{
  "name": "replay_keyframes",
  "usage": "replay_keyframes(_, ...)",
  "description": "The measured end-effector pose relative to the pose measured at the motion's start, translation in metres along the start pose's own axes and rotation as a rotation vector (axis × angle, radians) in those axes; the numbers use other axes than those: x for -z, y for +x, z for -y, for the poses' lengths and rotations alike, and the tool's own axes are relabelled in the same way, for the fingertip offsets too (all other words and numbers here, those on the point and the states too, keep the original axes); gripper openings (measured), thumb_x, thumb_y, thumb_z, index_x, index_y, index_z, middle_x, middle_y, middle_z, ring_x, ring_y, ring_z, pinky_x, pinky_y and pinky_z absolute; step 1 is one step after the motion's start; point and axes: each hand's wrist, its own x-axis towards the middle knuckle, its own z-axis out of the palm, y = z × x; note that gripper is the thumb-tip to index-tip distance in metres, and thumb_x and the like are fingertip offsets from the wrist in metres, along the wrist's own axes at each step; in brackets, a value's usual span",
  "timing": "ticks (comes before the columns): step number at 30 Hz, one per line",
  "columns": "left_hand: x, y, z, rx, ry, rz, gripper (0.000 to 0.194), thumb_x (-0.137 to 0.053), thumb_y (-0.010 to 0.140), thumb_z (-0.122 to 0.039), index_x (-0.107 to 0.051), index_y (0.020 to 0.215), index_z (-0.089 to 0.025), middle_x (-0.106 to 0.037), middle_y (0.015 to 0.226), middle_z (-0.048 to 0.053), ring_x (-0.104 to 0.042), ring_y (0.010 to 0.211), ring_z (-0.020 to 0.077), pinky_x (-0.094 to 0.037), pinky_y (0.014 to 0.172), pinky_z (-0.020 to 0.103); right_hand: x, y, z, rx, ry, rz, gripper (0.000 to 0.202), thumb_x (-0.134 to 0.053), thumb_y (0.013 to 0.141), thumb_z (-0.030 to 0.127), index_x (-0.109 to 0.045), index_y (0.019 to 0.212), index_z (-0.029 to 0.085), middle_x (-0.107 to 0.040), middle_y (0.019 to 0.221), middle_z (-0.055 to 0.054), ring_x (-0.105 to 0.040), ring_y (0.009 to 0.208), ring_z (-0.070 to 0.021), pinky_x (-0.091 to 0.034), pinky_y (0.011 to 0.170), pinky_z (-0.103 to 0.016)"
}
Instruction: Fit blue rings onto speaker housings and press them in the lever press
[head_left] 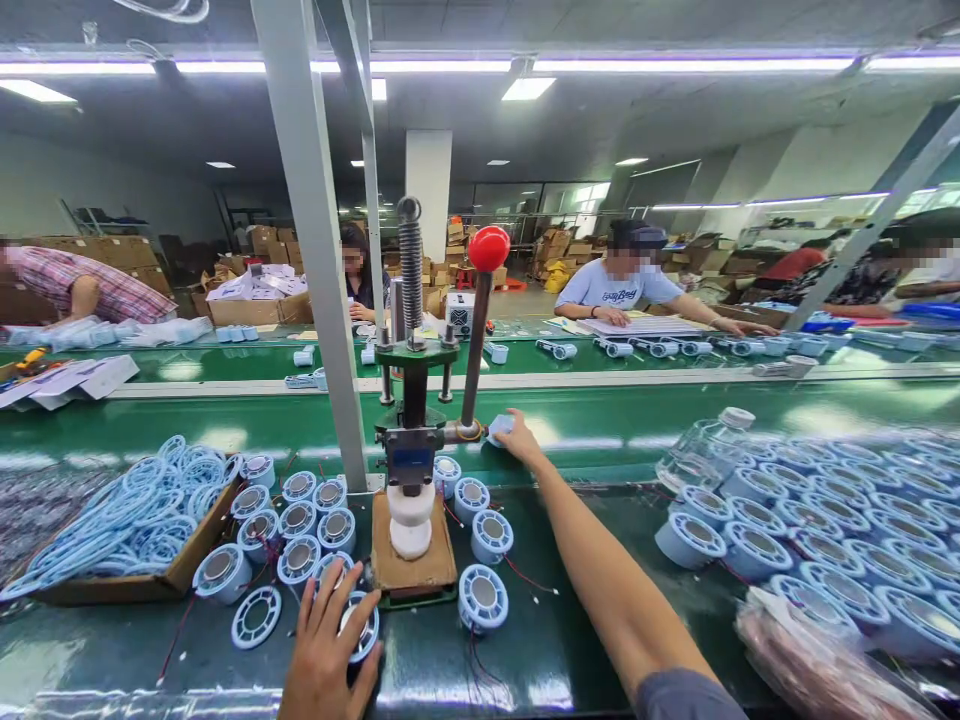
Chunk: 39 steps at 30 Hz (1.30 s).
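On the near bench, to the left of the hand press, a round blue part is partly covered by the left hand. Its fingers are spread apart; whether the part is pressed or merely touched cannot be told. At the far side, just right of the press, a pale blue piece is gripped by the fingers of the right hand. The right arm is stretched out, presumably because the green belt lies beyond the press.

Blue cups are grouped on both sides: a dense left cluster and a looser right row, probably so placed to be within easy reach. A larger right-hand array is set face up, perhaps to keep the discs visible. The red knob is touched by neither hand.

Containers: a shallow cardboard tray, far left of the cups, is heaped with blue rings, some overhanging its side. By the right array, a clear bottle is tilted; its contents cannot be made out. Nearer, reddish contents, not identified, are enclosed in a plastic bag.
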Motion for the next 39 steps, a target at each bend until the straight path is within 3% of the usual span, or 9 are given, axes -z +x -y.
replay_keyframes(6, 0.008, 0.004, -0.010, 0.054, 0.009, 0.054, 0.041, -0.057, 0.088, -0.020, -0.059, 0.128, -0.020, -0.050, 0.146, 0.008, -0.027, 0.147, 0.0260, -0.012, 0.124, 0.044, 0.027, 0.000, -0.012, 0.010, 0.053, 0.136, 0.041, -0.046, 0.098, 0.039, -0.045, 0.128, 0.012, -0.063, 0.098, -0.009, -0.062, 0.071, -0.0118, -0.050, 0.061, -0.023)
replay_keyframes(11, 0.013, 0.005, -0.015, 0.098, 0.008, 0.086, 0.039, -0.055, 0.090, -0.019, -0.058, 0.129, -0.022, -0.050, 0.145, 0.008, -0.028, 0.147, 0.0252, -0.014, 0.123, 0.046, 0.052, -0.013, 0.001, 0.090, -0.166, 0.448, 0.036, -0.072, 0.075, 0.030, -0.065, 0.109, 0.019, -0.065, 0.074, -0.001, -0.060, 0.065, -0.0119, -0.044, 0.060, -0.020)
replay_keyframes(14, 0.014, 0.006, -0.015, 0.102, 0.000, 0.086, 0.039, -0.055, 0.091, -0.021, -0.057, 0.129, -0.022, -0.051, 0.144, 0.009, -0.032, 0.145, 0.0262, -0.018, 0.123, 0.048, 0.056, -0.032, 0.006, 0.073, -0.358, 0.530, 0.031, -0.078, 0.064, 0.022, -0.071, 0.095, 0.018, -0.065, 0.072, -0.002, -0.063, 0.071, -0.0155, -0.047, 0.067, -0.024)
replay_keyframes(20, 0.011, 0.006, -0.011, 0.117, -0.042, 0.063, 0.036, -0.054, 0.090, -0.022, -0.060, 0.126, -0.024, -0.055, 0.141, 0.008, -0.036, 0.143, 0.0272, -0.021, 0.122, 0.050, 0.068, -0.073, -0.007, -0.042, -0.653, 0.401, 0.032, -0.070, 0.084, 0.029, -0.065, 0.111, 0.013, -0.065, 0.108, -0.011, -0.063, 0.101, -0.0212, -0.053, 0.091, -0.042)
replay_keyframes(26, 0.008, 0.005, -0.007, 0.085, -0.071, 0.019, 0.035, -0.054, 0.090, -0.022, -0.061, 0.125, -0.023, -0.056, 0.140, 0.009, -0.034, 0.145, 0.0265, -0.016, 0.124, 0.048, 0.091, -0.111, -0.008, 0.040, -0.671, 0.196, 0.048, -0.060, 0.083, 0.007, -0.056, 0.131, 0.013, -0.052, 0.132, -0.021, -0.056, 0.118, -0.0340, -0.051, 0.093, -0.047)
replay_keyframes(28, 0.007, 0.004, -0.007, 0.080, -0.070, 0.019, 0.036, -0.055, 0.090, -0.021, -0.060, 0.125, -0.022, -0.055, 0.140, 0.009, -0.030, 0.146, 0.0254, -0.013, 0.124, 0.046, 0.088, -0.118, 0.003, 0.114, -0.637, 0.140, 0.049, -0.056, 0.088, 0.011, -0.052, 0.136, 0.013, -0.048, 0.137, -0.023, -0.052, 0.124, -0.0358, -0.049, 0.096, -0.049)
replay_keyframes(30, 0.007, 0.004, -0.007, 0.078, -0.066, 0.022, 0.036, -0.055, 0.090, -0.021, -0.060, 0.126, -0.022, -0.053, 0.141, 0.009, -0.027, 0.148, 0.0247, -0.012, 0.124, 0.044, 0.074, -0.119, 0.022, 0.246, -0.580, 0.125, 0.050, -0.053, 0.095, 0.021, -0.045, 0.143, 0.015, -0.045, 0.141, -0.020, -0.049, 0.129, -0.0305, -0.045, 0.105, -0.044)
replay_keyframes(34, 0.007, 0.003, -0.008, 0.085, -0.057, 0.015, 0.036, -0.054, 0.091, -0.021, -0.059, 0.126, -0.022, -0.052, 0.142, 0.009, -0.029, 0.146, 0.0254, -0.014, 0.123, 0.045, 0.027, -0.116, 0.065, 0.532, -0.473, 0.216, 0.058, -0.057, 0.096, 0.038, -0.038, 0.150, 0.025, -0.045, 0.145, -0.010, -0.048, 0.132, -0.0174, -0.039, 0.111, -0.027)
replay_keyframes(39, 0.004, 0.003, -0.006, 0.081, -0.054, -0.006, 0.035, -0.054, 0.091, -0.022, -0.060, 0.125, -0.022, -0.054, 0.141, 0.009, -0.033, 0.144, 0.0275, -0.018, 0.122, 0.048, -0.015, -0.129, 0.083, 0.578, -0.474, 0.215, 0.049, -0.060, 0.094, 0.024, -0.049, 0.142, 0.027, -0.049, 0.139, -0.008, -0.060, 0.114, -0.0181, -0.049, 0.098, -0.029)
